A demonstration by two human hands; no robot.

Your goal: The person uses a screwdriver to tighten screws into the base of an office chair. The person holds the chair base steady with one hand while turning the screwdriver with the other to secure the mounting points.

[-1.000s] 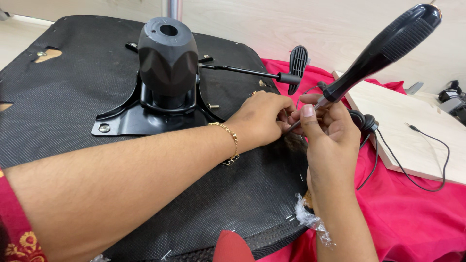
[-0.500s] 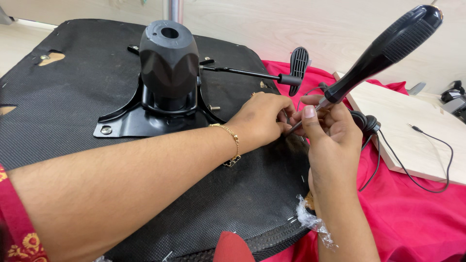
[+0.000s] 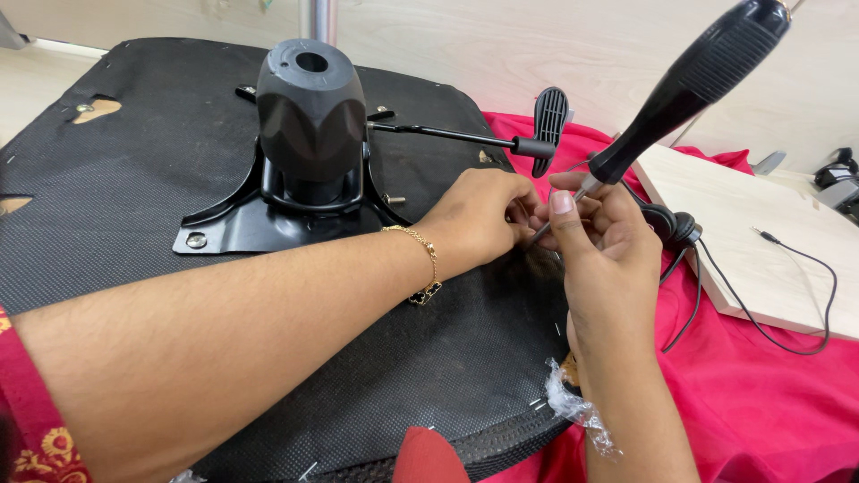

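The head view looks down on an upside-down chair seat [image 3: 179, 179] covered in black cloth, lying on a red cloth [image 3: 761, 394]. I see the left hand [image 3: 479, 219] reaching across the seat to its right edge, and the right hand [image 3: 599, 250] meeting it there. The two hands are touching each other. The right hand is closed around the thin metal shaft of a screwdriver [image 3: 689, 85], down near its tip, and the big black handle sticks up and away to the right. The tip points into the spot where the hands meet, at the seat's edge, but I cannot see the tip itself. The left hand's fingers are curled tight and pinched at that same spot; I cannot tell what they pinch, because the fingers hide it. A gold bracelet [image 3: 425, 264] hangs on the left wrist. In the middle of the seat stands the black metal base [image 3: 309, 134], with a long lever [image 3: 465, 136] that ends in a flat paddle just above the hands. A pale wooden board [image 3: 761, 233] and a black cable [image 3: 698, 268] lie to the right. To do this bit well, I think the tool should be kept steady and low, pushed gently, with the tip aimed away from the left fingers, because they sit very close to it. A slip there could poke a finger.
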